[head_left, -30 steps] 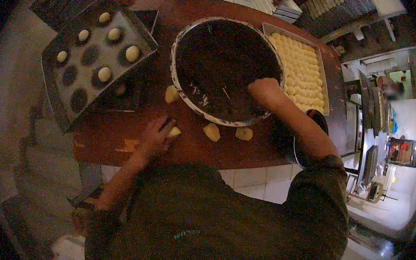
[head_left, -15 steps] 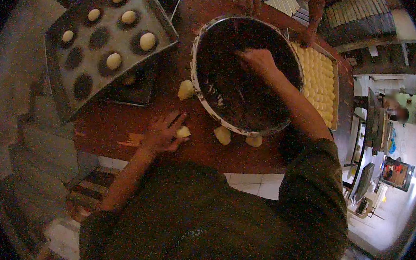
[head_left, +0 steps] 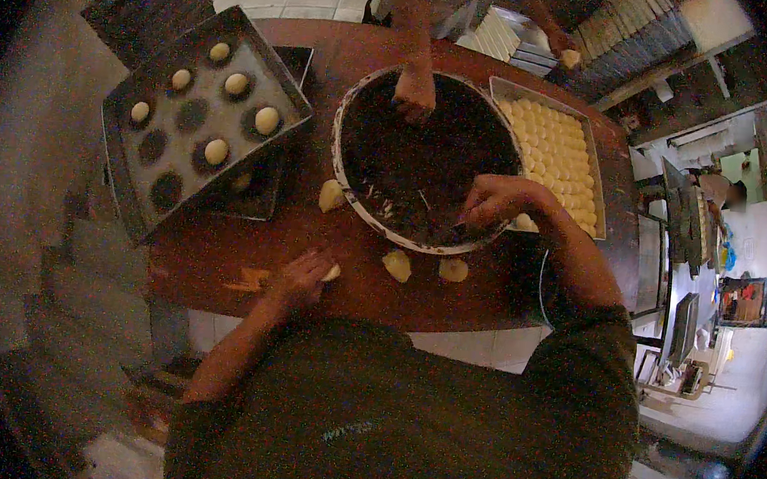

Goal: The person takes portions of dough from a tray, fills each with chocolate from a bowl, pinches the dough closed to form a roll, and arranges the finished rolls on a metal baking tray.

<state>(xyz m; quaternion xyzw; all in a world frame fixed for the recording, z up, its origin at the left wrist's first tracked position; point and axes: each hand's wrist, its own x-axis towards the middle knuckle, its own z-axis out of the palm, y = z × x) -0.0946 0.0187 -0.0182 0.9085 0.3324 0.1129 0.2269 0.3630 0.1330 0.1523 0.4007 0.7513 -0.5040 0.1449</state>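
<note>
My left hand (head_left: 301,278) rests low over the table, its fingers closed on a small pale piece of dough (head_left: 332,273). A large round basin (head_left: 364,204) holds a dark brown filling (head_left: 435,158). Just inside its near right rim, my right hand (head_left: 499,202) is closed; what its fingers hold is too dark to make out. Around the basin's near side lie loose dough pieces: one on the left (head_left: 331,195), one in front (head_left: 397,265) and another at the front right (head_left: 453,269).
A co-worker's hand (head_left: 415,95) reaches into the basin's far side; their other hand (head_left: 564,47) holds a pale dough piece. A tray (head_left: 117,184) with several dough balls tilts over darker trays at left. Rows of dough balls fill another tray (head_left: 603,176) on the right.
My right hand has come back from the basin's middle to its near right rim. The co-worker's one hand has entered the basin, and the other has left the right tray. The view has shifted.
</note>
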